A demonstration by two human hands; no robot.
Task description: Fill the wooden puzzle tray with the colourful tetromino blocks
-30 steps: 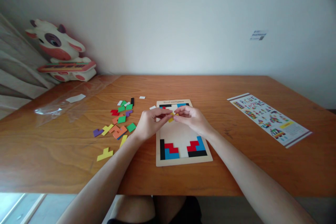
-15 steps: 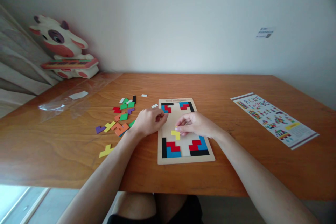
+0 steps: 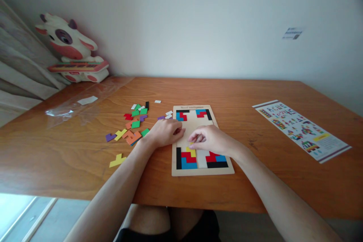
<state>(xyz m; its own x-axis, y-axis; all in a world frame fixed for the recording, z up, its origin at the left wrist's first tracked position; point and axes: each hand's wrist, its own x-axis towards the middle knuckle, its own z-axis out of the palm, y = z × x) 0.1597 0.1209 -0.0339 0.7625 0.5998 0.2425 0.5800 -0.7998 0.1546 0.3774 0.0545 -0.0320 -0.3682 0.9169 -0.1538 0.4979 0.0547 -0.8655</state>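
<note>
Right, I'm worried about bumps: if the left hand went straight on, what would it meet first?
Most likely the right hand, over the wooden puzzle board, though their heights are unclear.

A pale wooden rectangular puzzle board [image 3: 202,172] lies flat on the brown wooden table [image 3: 227,193], coloured pieces filling parts of its corners. A flat yellow angular piece [image 3: 193,152], its far end partly hidden, sits inside, beside a red stepped piece [image 3: 187,156].

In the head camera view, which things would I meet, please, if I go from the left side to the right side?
Cow toy with keyboard → leftmost purple piece → black piece → left hand → puzzle board → printed sheet.
</note>
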